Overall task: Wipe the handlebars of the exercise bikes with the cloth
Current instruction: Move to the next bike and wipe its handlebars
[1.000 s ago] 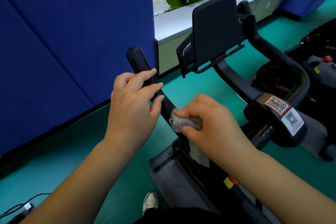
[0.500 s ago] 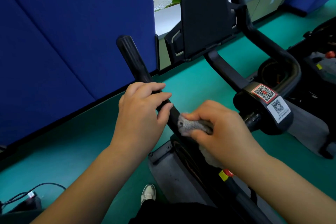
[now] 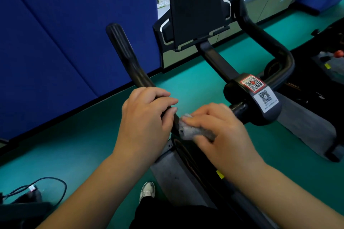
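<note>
The exercise bike's black left handlebar (image 3: 124, 55) rises toward the upper left; its right handlebar (image 3: 264, 41) curves round at the right. My left hand (image 3: 147, 117) grips the left bar low down, fingers curled over it. Just to its right, my right hand (image 3: 221, 132) holds a bunched grey cloth (image 3: 188, 131) against the bar's lower end, thumb and fingers pinching it. The bar under both hands is hidden.
A black tablet holder (image 3: 195, 7) stands at the bike's centre, with QR-code stickers (image 3: 258, 89) on the stem below. A blue partition (image 3: 65, 33) runs along the left. A cable (image 3: 37, 188) lies on the green floor at lower left. Another bike (image 3: 327, 65) stands at right.
Both hands have slid down the left handlebar toward me, so more of the bar's upper length shows above my left hand. The cloth stays pressed to the bar in my right hand.
</note>
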Available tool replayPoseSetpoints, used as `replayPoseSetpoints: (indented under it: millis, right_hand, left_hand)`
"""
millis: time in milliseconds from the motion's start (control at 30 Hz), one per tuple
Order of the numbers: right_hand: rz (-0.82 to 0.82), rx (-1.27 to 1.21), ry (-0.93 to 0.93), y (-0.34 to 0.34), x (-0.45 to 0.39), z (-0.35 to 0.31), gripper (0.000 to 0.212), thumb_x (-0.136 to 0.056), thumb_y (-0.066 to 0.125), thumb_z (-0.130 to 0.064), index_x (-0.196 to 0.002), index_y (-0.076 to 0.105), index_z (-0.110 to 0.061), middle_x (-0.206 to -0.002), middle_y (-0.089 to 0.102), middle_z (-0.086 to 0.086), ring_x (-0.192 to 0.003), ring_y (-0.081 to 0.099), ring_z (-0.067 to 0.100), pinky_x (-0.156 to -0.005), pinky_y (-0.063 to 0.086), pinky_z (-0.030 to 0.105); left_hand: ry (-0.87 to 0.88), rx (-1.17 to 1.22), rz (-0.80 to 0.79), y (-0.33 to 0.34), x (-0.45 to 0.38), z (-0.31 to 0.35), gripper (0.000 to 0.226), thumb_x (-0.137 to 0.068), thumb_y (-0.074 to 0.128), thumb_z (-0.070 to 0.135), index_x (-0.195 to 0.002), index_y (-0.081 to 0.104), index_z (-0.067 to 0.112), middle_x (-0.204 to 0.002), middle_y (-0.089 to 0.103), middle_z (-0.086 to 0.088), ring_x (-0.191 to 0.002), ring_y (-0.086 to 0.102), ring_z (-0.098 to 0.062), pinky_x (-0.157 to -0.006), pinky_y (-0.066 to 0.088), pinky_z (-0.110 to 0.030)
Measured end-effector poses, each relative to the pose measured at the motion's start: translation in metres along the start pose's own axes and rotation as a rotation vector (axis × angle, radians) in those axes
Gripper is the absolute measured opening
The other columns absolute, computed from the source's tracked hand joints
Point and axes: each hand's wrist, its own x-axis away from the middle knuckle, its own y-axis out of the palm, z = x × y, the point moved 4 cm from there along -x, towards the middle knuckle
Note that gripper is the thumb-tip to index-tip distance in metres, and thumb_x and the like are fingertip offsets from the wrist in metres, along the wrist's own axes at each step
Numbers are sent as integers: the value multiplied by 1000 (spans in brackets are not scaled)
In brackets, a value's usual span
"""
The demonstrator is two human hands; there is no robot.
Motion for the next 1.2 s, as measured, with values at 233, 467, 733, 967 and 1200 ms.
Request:
replayPoseSetpoints:
  millis: [233,467,733,967,1200]
  right_hand:
    - [109,8,220,-27,12,30,32,-73,78,-15,-105,73,-13,-98,51,0,-92,48,8,-86,46,20]
    - [136,14,132,-18,16,24,31,-82,67,-26,-109,72,-12,-99,49,2,-90,50,18,-85,43,21]
    - [225,6,235,-26,24,32,36,-80,73,-14,-116,68,-8,-104,50,2,-96,51,15,-91,47,23]
    - [363,256,162,-51,15,50,23,-84,68,-7,-107,71,-5,-98,56,4,-97,42,1,-89,37,16]
    - [373,206,238,-34,35,39,27,-84,69,-11,-111,70,-10,-96,59,2,-92,50,19,-83,41,22]
  left_hand:
    - [-25,-35,-18,8,9,16,16,-84,66,29,-97,74,25,-100,62,11,-104,47,-16,-89,43,-42]
    - [-122,-95,-6,6,13,16,24,-83,62,38,-100,73,25,-109,60,11,-112,43,-17,-97,36,-39]
    - [-157,-112,-8,7,14,15,29,-84,57,41,-101,73,25,-111,58,14,-114,38,-16,-98,35,-38]
    - [-83,-141,-40,4,5,12,29,-81,59,43,-98,74,25,-103,59,13,-109,39,-17,-92,31,-31]
    - [-48,-145,-73,4,-1,8,30,-80,57,44,-94,75,25,-97,60,13,-104,38,-17,-91,34,-32]
